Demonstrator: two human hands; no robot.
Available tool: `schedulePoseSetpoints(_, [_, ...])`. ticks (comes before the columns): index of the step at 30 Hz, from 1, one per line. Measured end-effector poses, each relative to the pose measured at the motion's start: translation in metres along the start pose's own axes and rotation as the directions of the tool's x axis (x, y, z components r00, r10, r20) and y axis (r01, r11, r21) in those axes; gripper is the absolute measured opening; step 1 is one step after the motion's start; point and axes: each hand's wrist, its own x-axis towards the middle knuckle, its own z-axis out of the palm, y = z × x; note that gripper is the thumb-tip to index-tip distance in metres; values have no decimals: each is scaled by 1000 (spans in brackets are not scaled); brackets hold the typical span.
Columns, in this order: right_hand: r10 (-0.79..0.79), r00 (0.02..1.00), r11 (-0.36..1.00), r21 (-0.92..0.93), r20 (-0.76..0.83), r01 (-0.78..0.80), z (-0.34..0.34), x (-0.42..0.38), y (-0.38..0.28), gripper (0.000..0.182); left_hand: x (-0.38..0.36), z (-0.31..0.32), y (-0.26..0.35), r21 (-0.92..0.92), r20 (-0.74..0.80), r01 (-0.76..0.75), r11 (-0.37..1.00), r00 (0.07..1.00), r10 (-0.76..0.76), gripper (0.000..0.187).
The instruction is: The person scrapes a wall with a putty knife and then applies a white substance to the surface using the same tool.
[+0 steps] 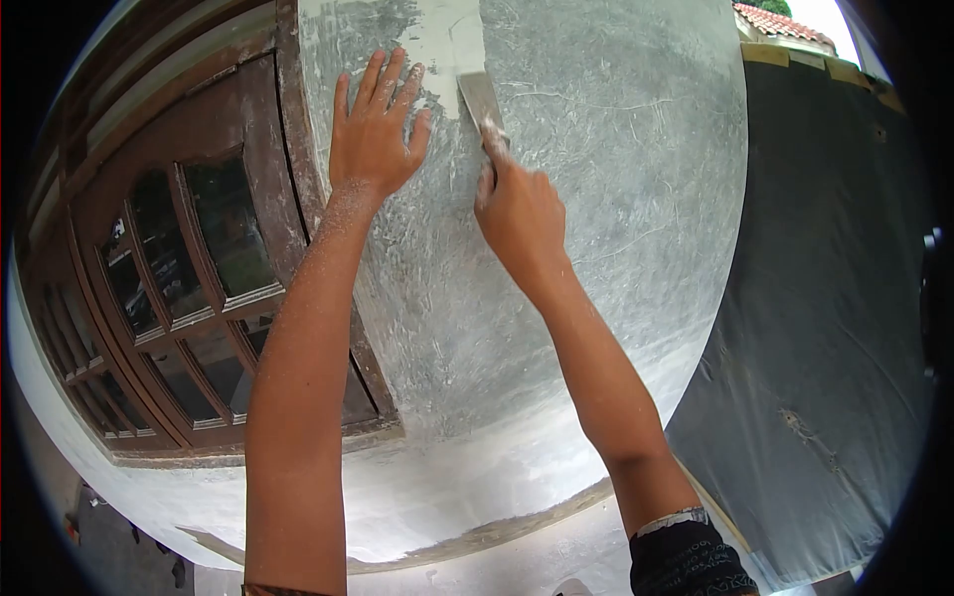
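My right hand [524, 214] grips a putty knife [481, 99], its index finger stretched along the blade. The blade lies against the grey wall [606, 179], at the lower right edge of a whitish patch of filler [442, 45]. The knife's handle is mostly hidden inside my fist. My left hand [378, 129] rests flat on the wall to the left of the knife, fingers spread, holding nothing. White dust specks the fingers of both hands and my left forearm.
A brown wooden window [189, 248] with glass panes is set in the wall at left, its frame close to my left arm. A dark sheet [825, 318] hangs at right. Red roof tiles [785, 25] show at top right.
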Motion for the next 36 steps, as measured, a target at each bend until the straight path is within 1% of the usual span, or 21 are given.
schedulePoseSetpoints(4, [2, 1000, 999, -42, 23, -1, -7, -2, -5, 58, -2, 0, 1, -10, 1, 10, 1000, 1000, -10, 52])
schedulePoseSetpoints(6, [60, 993, 995, -81, 99, -52, -12, -22, -6, 53, -2, 0, 0, -12, 2, 12, 1000, 1000, -12, 52])
schedulePoseSetpoints(10, [74, 991, 996, -60, 112, -67, -6, -17, -3, 53, 0, 1, 1, -7, -1, 19, 1000, 1000, -19, 52])
schedulePoseSetpoints(12, [25, 1000, 998, -51, 12, -24, -6, 4, -8, 57, -1, 1, 2, -15, -5, 12, 1000, 1000, -12, 52])
schedulePoseSetpoints(13, [27, 1000, 998, -49, 13, -26, -9, 6, -9, 57, -1, 0, 2, -18, -3, 13, 1000, 1000, -13, 52])
schedulePoseSetpoints(16, [26, 999, 997, -70, 27, -24, -12, 3, -11, 57, -1, -1, 0, -18, 4, 15, 1000, 1000, -15, 52])
schedulePoseSetpoints(18, [59, 994, 995, -91, 87, -51, -13, -18, -8, 54, -2, -2, 1, -19, 8, 17, 1000, 1000, -17, 52])
schedulePoseSetpoints(21, [72, 991, 995, -79, 111, -63, -14, -24, -6, 52, -1, -1, 0, -2, 14, 21, 1000, 1000, -21, 52])
schedulePoseSetpoints(22, [72, 991, 995, -81, 110, -63, -14, -16, -7, 52, 0, 1, -1, -9, -4, 13, 1000, 1000, -13, 52])
schedulePoseSetpoints(24, [16, 1000, 998, -58, 2, -16, -13, 7, -10, 54, -1, 3, 0, -18, -17, 0, 1000, 1000, -1, 52])
schedulePoseSetpoints(28, [-8, 1000, 997, -73, -1, 8, -14, 14, -11, 53, -1, 1, -1, -15, -16, -1, 1000, 1000, 0, 52])
schedulePoseSetpoints(31, [9, 1000, 997, -74, 27, -7, -16, -10, -7, 50, -1, -1, 1, -16, -7, 6, 1000, 1000, -6, 52])
schedulePoseSetpoints(33, [34, 995, 996, -87, 89, -26, -13, -14, -3, 51, 0, -2, 1, -15, 0, 20, 1000, 1000, -20, 53])
schedulePoseSetpoints(34, [32, 995, 996, -87, 89, -24, -12, -8, -4, 51, 0, -1, 1, -20, 0, 19, 1000, 1000, -19, 53])
schedulePoseSetpoints(36, [-10, 1000, 997, -82, -10, 10, -11, 10, -7, 53, -1, -1, 2, -26, 6, 20, 999, 1000, -20, 52])
